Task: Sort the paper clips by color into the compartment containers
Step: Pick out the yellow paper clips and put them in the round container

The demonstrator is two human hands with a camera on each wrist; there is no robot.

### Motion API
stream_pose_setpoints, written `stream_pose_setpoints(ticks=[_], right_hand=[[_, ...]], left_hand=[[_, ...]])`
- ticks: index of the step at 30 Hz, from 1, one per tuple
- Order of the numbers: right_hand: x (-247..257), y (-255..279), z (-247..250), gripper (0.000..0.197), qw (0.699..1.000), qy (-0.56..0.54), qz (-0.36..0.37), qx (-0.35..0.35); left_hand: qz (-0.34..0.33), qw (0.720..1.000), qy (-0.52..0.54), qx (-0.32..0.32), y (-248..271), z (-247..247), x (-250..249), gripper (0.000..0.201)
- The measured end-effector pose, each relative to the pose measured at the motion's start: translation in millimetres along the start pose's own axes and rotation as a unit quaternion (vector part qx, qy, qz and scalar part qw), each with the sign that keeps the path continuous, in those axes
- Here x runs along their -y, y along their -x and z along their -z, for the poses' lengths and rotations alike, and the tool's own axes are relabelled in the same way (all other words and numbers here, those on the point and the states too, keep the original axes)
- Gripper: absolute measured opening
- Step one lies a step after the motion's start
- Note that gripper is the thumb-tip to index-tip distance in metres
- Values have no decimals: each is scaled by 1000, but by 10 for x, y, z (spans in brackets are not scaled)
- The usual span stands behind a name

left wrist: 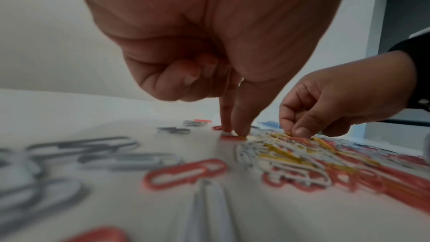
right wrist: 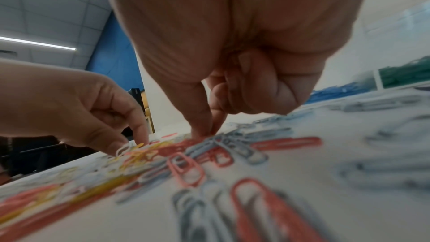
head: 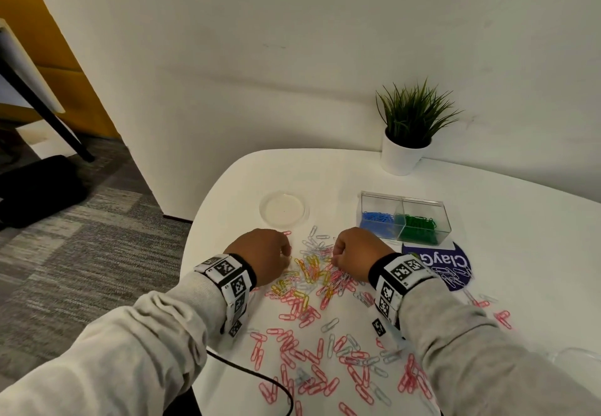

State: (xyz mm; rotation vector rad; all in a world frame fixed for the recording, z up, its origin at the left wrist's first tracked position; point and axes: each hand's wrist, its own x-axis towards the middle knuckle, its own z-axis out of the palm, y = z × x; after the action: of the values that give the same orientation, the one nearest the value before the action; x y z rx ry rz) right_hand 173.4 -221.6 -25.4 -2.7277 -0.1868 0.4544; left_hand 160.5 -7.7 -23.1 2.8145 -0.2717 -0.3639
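A mixed pile of paper clips (head: 312,270), yellow, white, red and grey, lies between my two hands. My left hand (head: 287,257) reaches into its left side; thumb and index tips (left wrist: 234,132) pinch down on a yellow paper clip (left wrist: 243,137), with the other fingers curled. My right hand (head: 335,257) works the right side, thumb and index (right wrist: 208,132) pinched together on a yellow clip (left wrist: 288,133). The clear two-compartment container (head: 405,199) stands behind the right hand, with blue clips (head: 377,218) on the left and green clips (head: 418,223) on the right.
Several red and grey clips (head: 312,360) are scattered towards the near edge. A round clear dish (head: 284,209) stands behind the left hand, a potted plant (head: 406,142) at the back, a purple round sticker (head: 435,267) by the right wrist. A black cable (head: 260,376) crosses the near left edge.
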Motion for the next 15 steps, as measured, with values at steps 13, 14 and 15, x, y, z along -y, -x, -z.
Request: stream_pose_setpoints(ticks=[13,14,15], right_hand=[[-120,611,420,10,979,-187,21,-79],[-158,756,492,10,978,-187,26,-94],[-209,910,568,10,978,-179,27,-104]], left_hand=[[81,961,263,-8,49,185,219,9],[99,940,326,7,69,226,218,8],[111,921,373,24,93,262,207,6]])
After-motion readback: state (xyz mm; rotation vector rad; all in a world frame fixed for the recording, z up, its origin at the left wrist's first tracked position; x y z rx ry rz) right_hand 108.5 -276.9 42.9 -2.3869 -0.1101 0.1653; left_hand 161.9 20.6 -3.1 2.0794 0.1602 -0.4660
